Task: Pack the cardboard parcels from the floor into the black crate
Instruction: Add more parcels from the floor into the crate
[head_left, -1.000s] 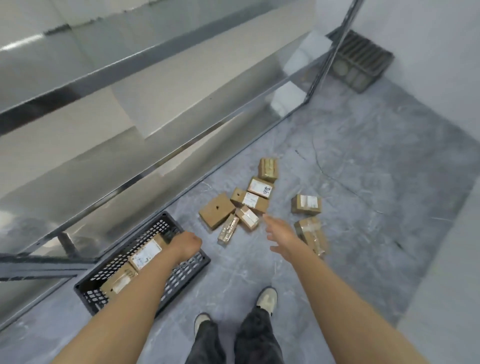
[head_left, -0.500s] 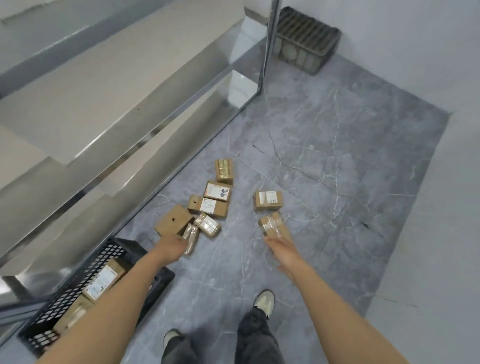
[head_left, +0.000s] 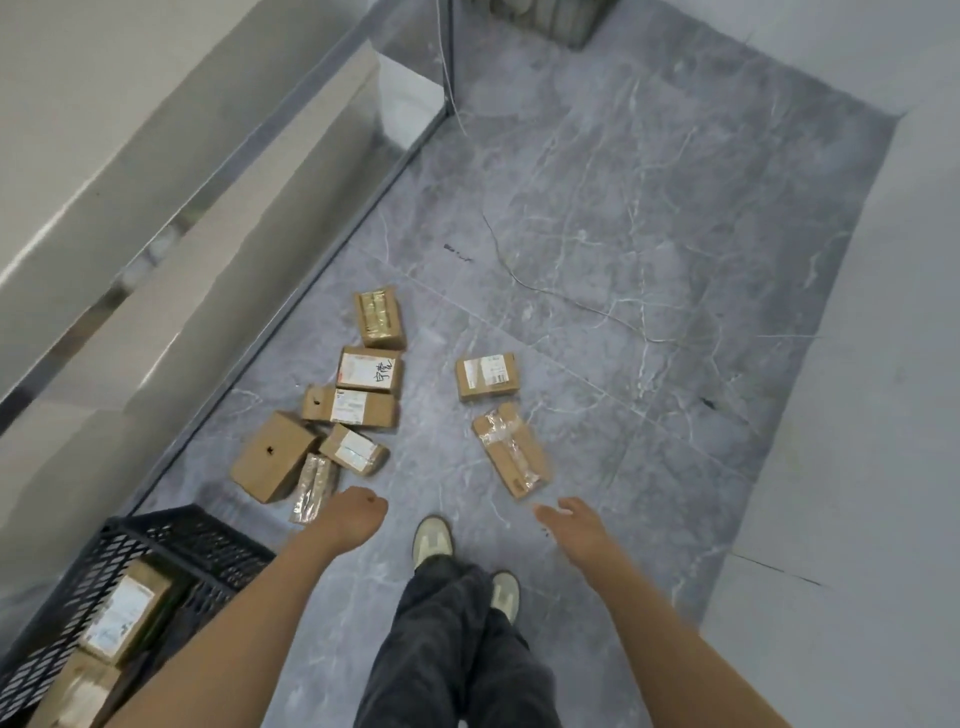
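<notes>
Both hands have drawn back from the parcels: I see my left hand (head_left: 353, 519) curled into a loose fist, empty, my right hand (head_left: 569, 517) spread and empty. Eight cardboard parcels (head_left: 363, 405) lie on the floor (head_left: 623, 260); the black crate (head_left: 208, 545), lower left, holds two.
</notes>
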